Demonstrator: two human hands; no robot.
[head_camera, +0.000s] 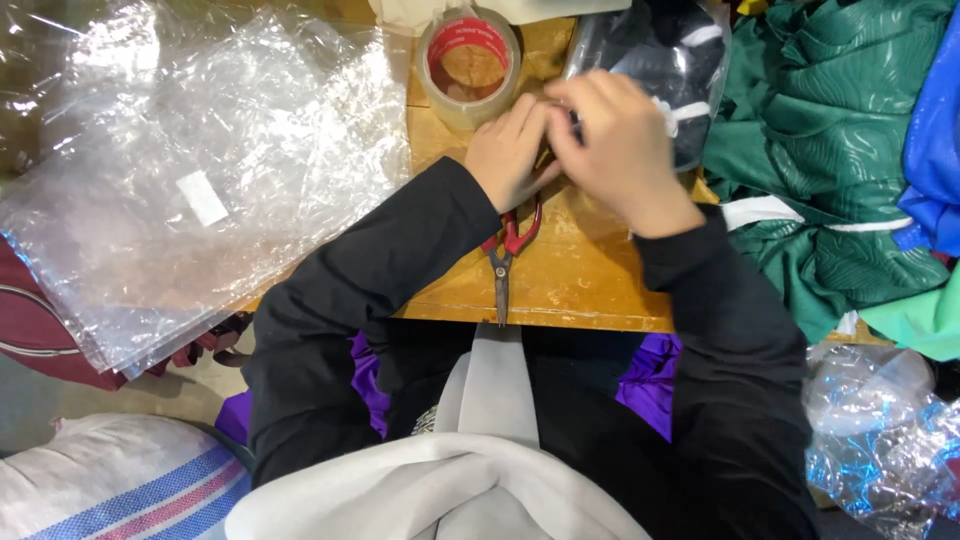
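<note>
**Both hands on a bagged dark garment at a crowded wooden table**

Nearest the camera: grey cloth on the lap, black sleeves, a striped woven sack (120, 485) at lower left. Crinkled clear plastic with blue glints (880, 430) sits at lower right.

The wooden table (590, 285) is small and worn, bare only in front of the person. Red-handled scissors (507, 250) lie on it, tip toward the near edge, handles partly under the left wrist. A stack of clear plastic bags (190, 180) covers the left side and overhangs the edge. Green fabric (830, 160) is piled at right, blue fabric (935, 130) at the frame edge.

The left hand (510, 150) and right hand (620, 140) meet over the near end of a dark garment in a clear bag (670, 60), at the table's far middle-right. Right fingers are curled together, pressing down on the bag edge; left fingers are bent in under them, tips hidden, so exactly what they pinch is unclear. A roll of clear tape (468, 65) stands just beyond the left hand.

The bag's top is cut off by the frame. No room is visible beyond the table.
</note>
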